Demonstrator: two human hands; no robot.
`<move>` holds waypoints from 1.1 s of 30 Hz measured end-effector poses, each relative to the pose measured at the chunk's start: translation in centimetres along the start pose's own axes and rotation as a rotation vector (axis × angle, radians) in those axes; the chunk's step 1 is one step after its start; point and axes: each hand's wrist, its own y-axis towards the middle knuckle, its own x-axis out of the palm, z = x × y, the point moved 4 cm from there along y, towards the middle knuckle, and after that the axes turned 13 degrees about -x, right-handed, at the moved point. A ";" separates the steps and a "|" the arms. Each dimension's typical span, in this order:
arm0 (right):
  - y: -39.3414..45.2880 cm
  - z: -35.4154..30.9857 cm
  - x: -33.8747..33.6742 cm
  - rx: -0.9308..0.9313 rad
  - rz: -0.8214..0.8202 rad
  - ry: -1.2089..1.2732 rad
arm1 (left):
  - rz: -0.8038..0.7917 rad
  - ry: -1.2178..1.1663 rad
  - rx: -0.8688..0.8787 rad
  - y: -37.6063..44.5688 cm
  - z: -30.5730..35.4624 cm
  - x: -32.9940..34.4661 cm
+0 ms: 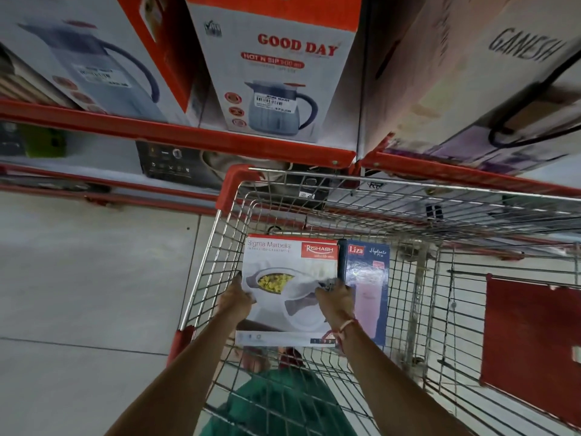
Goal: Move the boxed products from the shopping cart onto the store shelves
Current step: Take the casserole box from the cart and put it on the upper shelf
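While I lean over the silver wire shopping cart (220,247) with red plastic corner guards, both my hands are clamped on the white flat cardboard casserole box (290,262) printed "Sigma Marbella" and "Rishabh". My left hand (236,298) wraps its left edge, fingers curled under. My right hand (334,298) grips the right edge, fingertips on the top face; a red-and-white thread band sits on that wrist. The box is inside the cart basket, at its left side, face up; cannot tell if it is resting on the cart floor or already lifted.

Just beside it on the right, touching or nearly so, lies 1 dark blue cardboard bottle box (366,272) marked "Liza Hydrate Pro", also in the basket.

Cart front sits against the red metal shelf rail (176,136). On that shelf stand a white-and-red "Good Day Hot N Sip" kettle box (283,73), a similar kettle box (88,58) to its left, and a large brown carton (471,73) marked "Ganesh" to the right. Lower shelf contents are blurred.
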 end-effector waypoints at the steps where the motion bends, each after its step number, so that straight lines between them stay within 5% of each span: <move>1: -0.1 -0.2 -0.3 -0.007 0.019 0.015 | -0.005 -0.007 0.005 -0.4 0.2 -0.2; 9: -4.7 -3.3 -8.3 -0.233 0.089 0.098 | -0.088 -0.178 0.168 -8.2 1.6 -5.0; 19: -16.1 -8.6 -16.0 -0.533 0.047 0.324 | 0.092 -0.152 0.501 -21.4 2.5 -13.8; 33: -22.2 -12.1 -19.1 -0.746 0.072 0.328 | 0.060 -0.247 0.604 -27.2 1.1 -18.4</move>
